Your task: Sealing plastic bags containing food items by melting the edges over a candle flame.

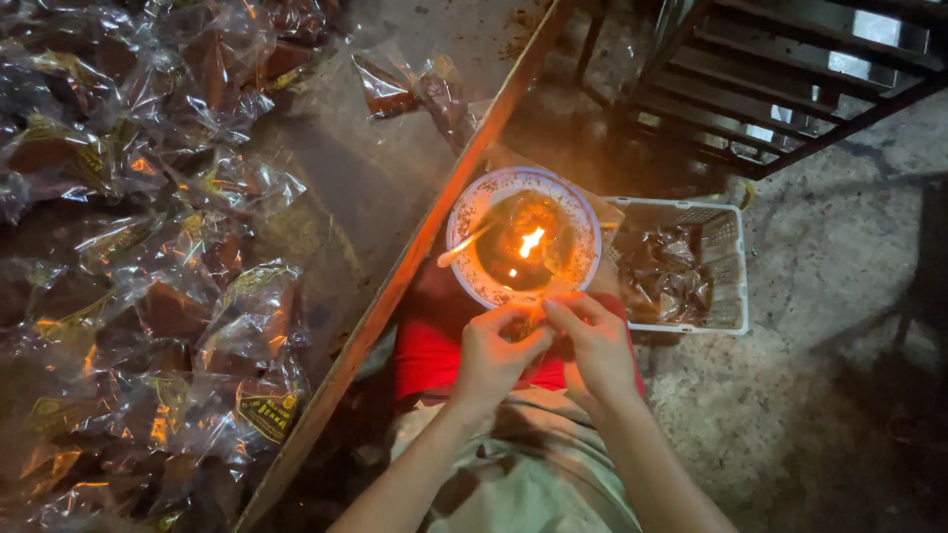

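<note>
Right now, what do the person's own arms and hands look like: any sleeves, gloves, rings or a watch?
Both forearms are bare as far as the view shows, so no sleeves are visible. The left hand and right hand wear no gloves. No watch, bracelet or ring shows on either wrist or on the fingers, though the warm, dim light hides fine detail.

Packets (148, 296) wrapped in glossy, crinkled clear plastic film, glinting orange. Table edge (415, 257) looks like plain wood, matt; tabletop grey, dull, rough. Plate (474, 212) smooth, glazed-looking, slight shine. Basket (731, 286) white plastic lattice, matt, holding more shiny film packets. Floor (820, 395) rough, gritty concrete. Red cloth (430, 350) matt. Rack (790, 99) dark metal bars.
</note>
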